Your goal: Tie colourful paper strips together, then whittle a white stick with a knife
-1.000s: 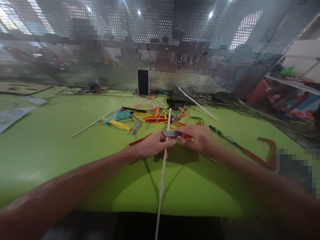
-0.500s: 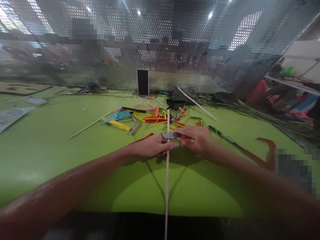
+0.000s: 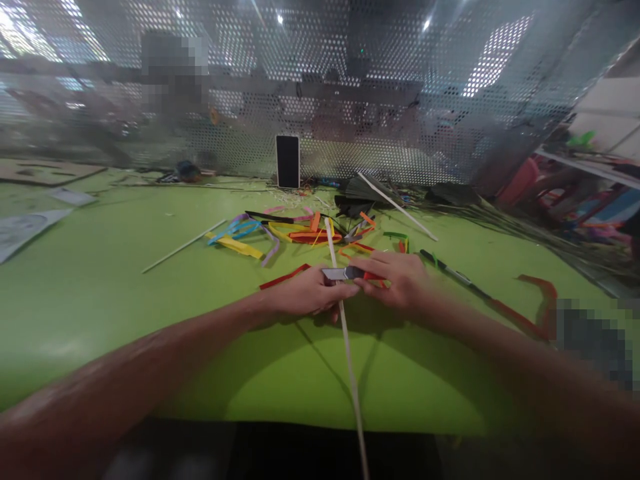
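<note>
My left hand [image 3: 311, 291] is closed around a long, thin, pale stick [image 3: 352, 373], with the thumb stretched across it toward the right. The stick runs from above the colored strips down past the table's front edge. In my right hand [image 3: 400, 277] is a utility knife [image 3: 340, 273] with a red handle, mostly covered by the fingers. Its blade points left and lies across the stick, just above my left thumb. Folded colored strips [image 3: 240, 248] in yellow, blue, orange and red lie just beyond both hands. A red strip [image 3: 285, 276] rests beside my left hand.
A phone [image 3: 288, 161] stands upright against the perforated metal screen [image 3: 390, 133]. On the green table [image 3: 100, 313] lie a thin stick [image 3: 184, 247] at left, a pale stick [image 3: 397, 205] at the back, a pen-like tool [image 3: 453, 272] at right, and dark strips [image 3: 540, 243] farther right.
The stick has tilted: its far end moved left and its near end swung right. Both hands stay nearly in place, with the knife still across the stick.
</note>
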{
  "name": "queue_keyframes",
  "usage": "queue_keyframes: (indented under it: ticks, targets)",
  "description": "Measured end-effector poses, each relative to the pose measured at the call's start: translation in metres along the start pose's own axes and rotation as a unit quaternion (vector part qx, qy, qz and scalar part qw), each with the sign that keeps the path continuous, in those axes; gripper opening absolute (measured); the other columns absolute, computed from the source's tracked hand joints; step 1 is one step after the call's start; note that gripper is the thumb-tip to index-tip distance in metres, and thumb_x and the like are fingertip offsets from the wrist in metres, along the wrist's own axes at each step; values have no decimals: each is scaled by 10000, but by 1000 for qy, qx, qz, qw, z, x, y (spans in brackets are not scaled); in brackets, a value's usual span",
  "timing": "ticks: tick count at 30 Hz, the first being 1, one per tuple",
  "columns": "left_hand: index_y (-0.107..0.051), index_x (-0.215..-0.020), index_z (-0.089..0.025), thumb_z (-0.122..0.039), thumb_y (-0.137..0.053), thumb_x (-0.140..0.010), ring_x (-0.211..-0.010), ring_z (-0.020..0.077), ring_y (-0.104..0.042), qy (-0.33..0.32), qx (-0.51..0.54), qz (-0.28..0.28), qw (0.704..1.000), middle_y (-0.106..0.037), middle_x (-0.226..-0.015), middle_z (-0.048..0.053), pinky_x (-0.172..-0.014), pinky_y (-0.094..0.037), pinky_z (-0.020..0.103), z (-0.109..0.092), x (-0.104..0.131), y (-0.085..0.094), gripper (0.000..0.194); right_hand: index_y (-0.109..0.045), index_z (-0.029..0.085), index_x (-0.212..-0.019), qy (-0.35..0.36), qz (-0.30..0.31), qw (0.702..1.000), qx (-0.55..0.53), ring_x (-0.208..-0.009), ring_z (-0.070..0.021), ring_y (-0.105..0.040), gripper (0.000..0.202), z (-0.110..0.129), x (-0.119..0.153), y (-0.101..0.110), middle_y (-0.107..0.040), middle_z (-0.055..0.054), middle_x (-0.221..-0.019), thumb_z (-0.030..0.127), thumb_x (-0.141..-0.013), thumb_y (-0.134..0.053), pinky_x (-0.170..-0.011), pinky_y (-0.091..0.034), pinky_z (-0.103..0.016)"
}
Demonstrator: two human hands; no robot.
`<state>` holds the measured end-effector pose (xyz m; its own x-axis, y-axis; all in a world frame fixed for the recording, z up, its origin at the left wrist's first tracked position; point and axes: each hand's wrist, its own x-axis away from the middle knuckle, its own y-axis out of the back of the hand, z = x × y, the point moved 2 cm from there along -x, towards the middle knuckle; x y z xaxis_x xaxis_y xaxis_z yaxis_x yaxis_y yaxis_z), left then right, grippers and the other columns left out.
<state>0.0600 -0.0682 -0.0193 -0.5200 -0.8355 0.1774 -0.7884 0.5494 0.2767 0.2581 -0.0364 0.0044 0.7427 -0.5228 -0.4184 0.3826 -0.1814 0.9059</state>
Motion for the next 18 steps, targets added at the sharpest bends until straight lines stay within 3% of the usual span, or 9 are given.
queue_keyframes:
  ticks: [4,12,18]
  targets:
    - [-525,-669,-183,-470,-539,-951,-447,80,-424,0,-8,8,1000,-460,-488,-59,-495,-364,224,4,-1,1,402,-717,226,-1226,-2,2,1000,6,-772,-188,-647,384,1,0,1,-749,-72,-919,452,-1015,-490,-643,-430,-292]
    - [-479,-649,-192,-482,-509,-955,-653,144,-621,-14,11,35,999,-482,-554,-32,-636,-469,260,4,-1,3,423,-715,229,-1226,7,-11,1000,7,-746,-177,-635,404,1,0,-1,-743,-71,-888,472,-1018,-469,-632,-419,-282]
    - [-474,-684,-200,-489,-460,-970,-602,124,-541,-65,-6,41,997,-500,-585,-31,-676,-493,293,5,-3,4,407,-722,204,-1189,8,-23,1000,-6,-770,-174,-646,369,3,-1,0,-755,-76,-938,432,-1017,-488,-648,-436,-282]
